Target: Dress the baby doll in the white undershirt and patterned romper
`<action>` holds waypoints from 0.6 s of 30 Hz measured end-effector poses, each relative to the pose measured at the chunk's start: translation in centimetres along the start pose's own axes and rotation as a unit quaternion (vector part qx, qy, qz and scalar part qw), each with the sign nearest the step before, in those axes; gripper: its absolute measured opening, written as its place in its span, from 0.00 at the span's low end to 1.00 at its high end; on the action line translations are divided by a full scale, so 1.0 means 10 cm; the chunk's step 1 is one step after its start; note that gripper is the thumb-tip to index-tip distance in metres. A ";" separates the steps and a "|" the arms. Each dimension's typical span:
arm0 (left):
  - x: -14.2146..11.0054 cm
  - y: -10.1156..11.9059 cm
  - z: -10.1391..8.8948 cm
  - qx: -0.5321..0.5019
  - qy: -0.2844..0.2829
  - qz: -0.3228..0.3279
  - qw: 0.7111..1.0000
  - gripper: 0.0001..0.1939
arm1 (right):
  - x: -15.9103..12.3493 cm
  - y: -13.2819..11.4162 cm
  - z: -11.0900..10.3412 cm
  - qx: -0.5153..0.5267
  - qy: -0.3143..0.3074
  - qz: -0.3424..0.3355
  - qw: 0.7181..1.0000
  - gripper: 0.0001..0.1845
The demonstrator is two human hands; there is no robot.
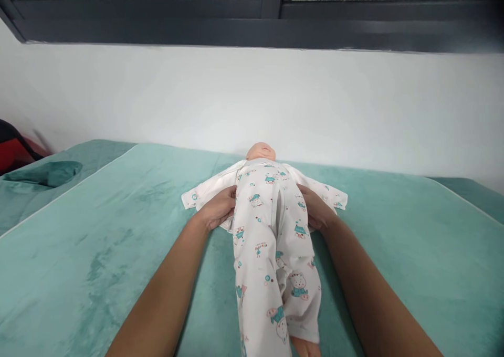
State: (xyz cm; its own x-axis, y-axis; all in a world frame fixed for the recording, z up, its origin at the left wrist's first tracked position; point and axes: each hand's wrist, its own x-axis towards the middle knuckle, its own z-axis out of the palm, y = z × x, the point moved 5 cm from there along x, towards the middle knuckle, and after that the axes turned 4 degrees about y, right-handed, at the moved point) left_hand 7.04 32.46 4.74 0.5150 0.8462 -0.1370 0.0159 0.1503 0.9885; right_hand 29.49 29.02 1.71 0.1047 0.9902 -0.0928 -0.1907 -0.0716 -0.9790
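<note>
A baby doll lies on its back on a teal blanket, head toward the wall. It wears white printed pyjamas with teal cartoon figures; a bare foot shows at the bottom edge. My left hand grips the doll's waist on the left side, fingers curled around the fabric. My right hand holds the waist on the right side the same way. Both forearms reach in from the bottom of the view.
A white wall rises behind the bed, with a dark window frame above. A folded teal cloth lies at the left edge, and a red and black object sits behind it.
</note>
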 end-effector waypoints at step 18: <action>0.02 0.07 0.10 -0.030 0.149 0.052 0.987 0.20 | 0.01 -0.20 0.05 -0.234 0.063 -0.154 0.958 0.15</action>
State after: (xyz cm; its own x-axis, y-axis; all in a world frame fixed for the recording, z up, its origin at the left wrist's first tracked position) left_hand 8.06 32.24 5.42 0.2361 0.9701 -0.0558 -0.0787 0.0763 0.9940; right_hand 29.35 29.28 3.72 0.2091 0.9525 0.2214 0.3236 0.1462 -0.9348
